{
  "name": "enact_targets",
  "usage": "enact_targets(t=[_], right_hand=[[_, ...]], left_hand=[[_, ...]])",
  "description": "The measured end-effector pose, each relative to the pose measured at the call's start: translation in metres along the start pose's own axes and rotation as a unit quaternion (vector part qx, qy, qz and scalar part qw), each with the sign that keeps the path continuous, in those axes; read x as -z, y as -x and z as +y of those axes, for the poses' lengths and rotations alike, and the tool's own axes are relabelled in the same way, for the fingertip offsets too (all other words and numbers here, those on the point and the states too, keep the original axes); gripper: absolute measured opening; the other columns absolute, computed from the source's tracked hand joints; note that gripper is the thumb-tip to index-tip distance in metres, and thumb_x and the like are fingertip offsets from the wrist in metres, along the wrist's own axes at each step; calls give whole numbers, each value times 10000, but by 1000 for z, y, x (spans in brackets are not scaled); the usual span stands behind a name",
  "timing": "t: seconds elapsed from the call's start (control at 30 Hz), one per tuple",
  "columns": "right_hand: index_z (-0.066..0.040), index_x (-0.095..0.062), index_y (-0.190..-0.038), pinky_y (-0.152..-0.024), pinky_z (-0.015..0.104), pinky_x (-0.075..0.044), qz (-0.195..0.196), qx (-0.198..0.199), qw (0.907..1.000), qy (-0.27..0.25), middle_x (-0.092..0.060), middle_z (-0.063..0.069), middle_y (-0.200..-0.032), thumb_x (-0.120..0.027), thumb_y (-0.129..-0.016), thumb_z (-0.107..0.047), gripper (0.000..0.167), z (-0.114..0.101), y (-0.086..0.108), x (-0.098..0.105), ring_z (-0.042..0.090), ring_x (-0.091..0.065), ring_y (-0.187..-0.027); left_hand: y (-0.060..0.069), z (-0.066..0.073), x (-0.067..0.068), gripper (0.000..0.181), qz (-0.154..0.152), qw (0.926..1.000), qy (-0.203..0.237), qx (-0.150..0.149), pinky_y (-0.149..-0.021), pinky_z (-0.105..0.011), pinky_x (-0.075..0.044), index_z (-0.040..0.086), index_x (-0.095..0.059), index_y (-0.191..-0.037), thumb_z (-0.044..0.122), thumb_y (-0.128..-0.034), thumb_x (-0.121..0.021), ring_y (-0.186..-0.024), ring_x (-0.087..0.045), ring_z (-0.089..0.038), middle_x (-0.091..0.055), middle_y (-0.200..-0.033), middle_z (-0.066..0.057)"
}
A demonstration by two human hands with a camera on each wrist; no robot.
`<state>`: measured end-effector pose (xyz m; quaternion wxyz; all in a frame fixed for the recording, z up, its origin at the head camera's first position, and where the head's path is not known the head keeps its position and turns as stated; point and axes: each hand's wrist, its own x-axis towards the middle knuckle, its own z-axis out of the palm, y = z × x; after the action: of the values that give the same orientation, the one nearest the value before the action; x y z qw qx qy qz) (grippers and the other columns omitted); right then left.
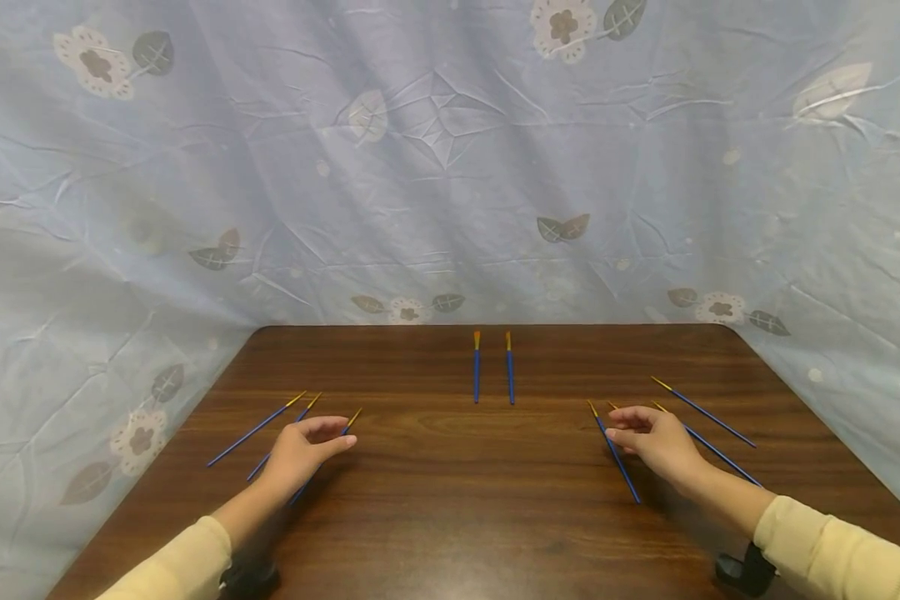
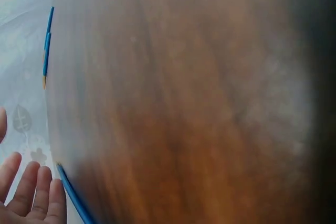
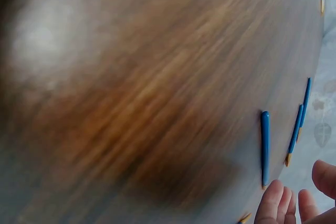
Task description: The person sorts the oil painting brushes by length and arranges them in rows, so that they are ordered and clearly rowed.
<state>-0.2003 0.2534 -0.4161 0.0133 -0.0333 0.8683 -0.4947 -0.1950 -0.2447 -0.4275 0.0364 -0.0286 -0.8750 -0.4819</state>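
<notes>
My left hand (image 1: 300,454) hovers over the left group of blue paintbrushes, thumb and fingers apart. Beneath it lies a paintbrush (image 1: 355,415) with a yellow tip, partly covered by the hand. In the left wrist view, relaxed left fingers (image 2: 43,195) appear beside a blue handle (image 2: 76,195), gripping nothing. On the other side, my right hand (image 1: 660,446) is above the right group, just right of a slanted paintbrush (image 1: 617,457). It partly hides another brush tip (image 1: 612,406). The right wrist view shows the right fingers (image 3: 270,203) loosely extended, holding nothing.
Two flat-tipped paintbrushes (image 1: 476,375) stand parallel at the back middle of the brown wooden table (image 1: 450,508). Further left lie slim brushes (image 1: 247,437); further right, two more (image 1: 712,417) lie slanted. A floral curtain (image 1: 450,208) borders the table's back and sides.
</notes>
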Motion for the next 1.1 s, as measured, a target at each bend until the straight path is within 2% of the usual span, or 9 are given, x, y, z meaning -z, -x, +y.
enact_targets(t=[0.13,0.3,0.43,0.6,0.73,0.9,1.1], right_hand=[[90,-555,-1256,-767,314,-566,18,47,9999,97,-627,180,-1139,-698,-914,-181,458,2,3,2,262,-639,-972],[95,-560,-1241,-746,299,-564,10,-7,9996,291,-629,163,-1109,-712,-899,-174,461,5,5,2,256,-626,-954],[94,-569,-1240,-763,309,-560,4,-130,9993,337,-626,136,-1079,-732,-881,-186,484,7,6,1,254,-612,-954],[89,-574,-1252,-846,403,-533,15,-180,9983,546,-643,126,-1081,-746,-871,-231,527,10,7,0,286,-601,-996],[83,-567,-1271,-842,414,-531,17,-179,9974,700,-644,135,-1100,-750,-867,-249,554,13,7,-3,298,-598,-1009],[66,-605,-1237,-781,385,-532,178,-203,9957,890,-664,109,-1053,-775,-843,-263,541,13,5,-7,274,-609,-967],[53,-645,-1191,-804,438,-521,354,-246,9935,1050,-680,111,-1028,-792,-825,-253,499,13,3,-11,292,-610,-965]], left_hand=[[0,-4,-1,418,168,9998,-127,25,-933,-454,-502,13,-665,-1184,214,-837,-783,-1121,-599,-340,-654,-1201,-151],[-1,-7,-1,391,219,9990,-390,-21,-924,-461,-506,-9,-671,-1158,107,-807,-796,-1094,-613,-353,-666,-1163,-169],[-1,-9,-1,384,237,9982,-544,42,-942,-496,-485,-4,-674,-1155,80,-799,-792,-1095,-610,-362,-670,-1152,-170],[-2,-9,-2,381,262,9984,-437,233,-954,-506,-475,-1,-677,-1156,56,-796,-786,-1107,-603,-369,-668,-1160,-173],[-1,-9,-3,376,284,9986,-353,279,-952,-505,-477,-5,-682,-1149,40,-790,-786,-1105,-603,-374,-670,-1154,-176],[-1,-9,-3,364,335,9982,-449,223,-949,-515,-475,-8,-687,-1134,22,-784,-784,-1090,-612,-373,-674,-1142,-178],[-2,-8,-4,338,433,9961,-767,63,-929,-518,-485,-14,-704,-1090,-4,-763,-790,-1027,-646,-353,-694,-1090,-170]])
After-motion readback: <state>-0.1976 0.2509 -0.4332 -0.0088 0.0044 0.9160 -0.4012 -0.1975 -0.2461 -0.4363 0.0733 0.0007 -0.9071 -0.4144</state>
